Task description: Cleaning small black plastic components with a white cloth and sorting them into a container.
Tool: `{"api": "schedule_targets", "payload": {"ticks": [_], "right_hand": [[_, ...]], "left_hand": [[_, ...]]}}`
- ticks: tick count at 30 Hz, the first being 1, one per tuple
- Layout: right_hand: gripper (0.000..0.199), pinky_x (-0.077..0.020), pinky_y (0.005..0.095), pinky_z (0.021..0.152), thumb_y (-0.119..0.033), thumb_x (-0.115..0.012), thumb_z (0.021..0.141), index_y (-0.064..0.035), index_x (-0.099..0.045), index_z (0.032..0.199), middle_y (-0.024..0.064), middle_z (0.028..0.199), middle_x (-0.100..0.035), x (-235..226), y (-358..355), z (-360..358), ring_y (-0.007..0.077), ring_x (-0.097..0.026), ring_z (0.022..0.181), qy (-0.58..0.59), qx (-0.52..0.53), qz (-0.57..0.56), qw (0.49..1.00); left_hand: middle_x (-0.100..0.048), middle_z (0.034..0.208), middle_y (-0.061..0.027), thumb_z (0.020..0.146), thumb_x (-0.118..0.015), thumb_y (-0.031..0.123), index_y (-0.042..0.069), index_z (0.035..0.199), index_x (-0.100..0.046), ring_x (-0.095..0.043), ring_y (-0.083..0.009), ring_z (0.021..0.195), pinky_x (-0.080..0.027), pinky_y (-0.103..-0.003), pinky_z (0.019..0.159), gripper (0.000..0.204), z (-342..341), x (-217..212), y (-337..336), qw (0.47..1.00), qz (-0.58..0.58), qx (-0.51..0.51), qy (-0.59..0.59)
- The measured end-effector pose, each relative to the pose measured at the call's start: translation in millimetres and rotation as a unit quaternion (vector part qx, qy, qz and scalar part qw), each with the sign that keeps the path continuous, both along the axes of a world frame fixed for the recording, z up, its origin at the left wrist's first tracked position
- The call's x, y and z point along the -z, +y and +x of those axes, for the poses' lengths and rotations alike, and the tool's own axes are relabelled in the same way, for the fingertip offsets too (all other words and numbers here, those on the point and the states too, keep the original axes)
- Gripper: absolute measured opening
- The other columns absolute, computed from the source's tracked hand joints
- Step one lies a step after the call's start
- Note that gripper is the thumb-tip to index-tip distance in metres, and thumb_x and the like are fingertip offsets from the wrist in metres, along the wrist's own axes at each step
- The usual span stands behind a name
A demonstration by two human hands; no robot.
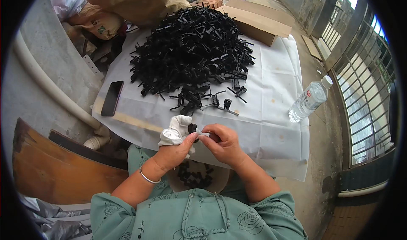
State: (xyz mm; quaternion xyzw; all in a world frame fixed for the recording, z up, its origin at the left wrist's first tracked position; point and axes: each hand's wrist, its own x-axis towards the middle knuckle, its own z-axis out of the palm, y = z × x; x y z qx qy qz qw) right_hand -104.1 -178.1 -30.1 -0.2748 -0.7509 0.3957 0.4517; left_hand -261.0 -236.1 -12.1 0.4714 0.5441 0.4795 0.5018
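Note:
My left hand (173,140), in a white glove with the thumb bare, is closed around a small black plastic part (192,128). Beside it, my right hand (224,141) is bare. Its thumb and fingers pinch a small thin pale piece (203,133), which lies against the black part near my left thumb; its exact kind cannot be made out. Just beyond my hands, several loose black plastic parts (227,104) lie on the white sheet (271,125). Behind them rises a large heap of similar black parts (190,49).
A tub (223,178) holding small black pieces sits below my hands at my lap. On the sheet lie a dark phone (112,98) at left and a clear water bottle (310,100) at right. A cardboard box (258,21) stands at the far right, brown bags (123,6) far left.

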Motion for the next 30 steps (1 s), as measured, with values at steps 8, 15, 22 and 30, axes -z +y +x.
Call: {"api": "schedule_targets", "payload": {"ticks": [8,15,22,30], "right_hand": [[0.016,-0.0339,0.0196,0.05,-0.015,-0.063,0.084,-0.0029,-0.056,0.078,-0.0049,0.062,-0.046,10.9,-0.3,-5.1,0.0031,-0.038,0.057,-0.001,-0.058,-0.219,0.974],[0.019,-0.0389,0.0226,0.057,-0.019,-0.049,0.093,-0.0022,-0.056,0.086,0.0001,0.066,-0.05,1.6,2.0,7.0,0.0079,-0.043,0.063,-0.059,-0.137,-0.143,0.978],[0.018,-0.0393,0.0234,0.056,-0.017,-0.05,0.092,-0.0013,-0.056,0.085,0.0028,0.065,-0.049,7.0,-2.2,-1.6,0.0092,-0.043,0.061,-0.056,-0.13,-0.137,0.98],[0.022,-0.0379,0.0239,0.053,-0.015,-0.049,0.091,-0.0003,-0.051,0.076,0.0012,0.06,-0.045,21.6,-11.5,-14.3,0.0083,-0.041,0.058,-0.011,-0.114,-0.207,0.972]], "left_hand": [[-0.054,0.094,-0.0054,0.087,-0.053,0.005,0.006,0.117,-0.037,-0.057,-0.0077,0.066,-0.049,-0.02,0.052,0.034,-3.6,1.1,-9.1,0.991,-0.018,0.076,-0.111],[-0.056,0.095,-0.0044,0.086,-0.053,0.007,0.002,0.118,-0.042,-0.056,-0.0062,0.064,-0.046,-0.018,0.051,0.034,-7.8,-3.7,-10.9,0.996,-0.043,-0.018,-0.074],[-0.058,0.09,-0.0054,0.084,-0.054,0.006,-0.001,0.112,-0.049,-0.057,-0.0089,0.068,-0.047,-0.022,0.057,0.029,3.0,-1.3,-12.5,1.0,0.018,-0.006,0.021],[-0.06,0.094,-0.0172,0.075,-0.057,0.002,-0.003,0.102,-0.056,-0.062,-0.0267,0.081,-0.049,-0.032,0.075,0.028,5.6,4.2,-12.1,0.908,0.266,-0.051,0.32]]}}
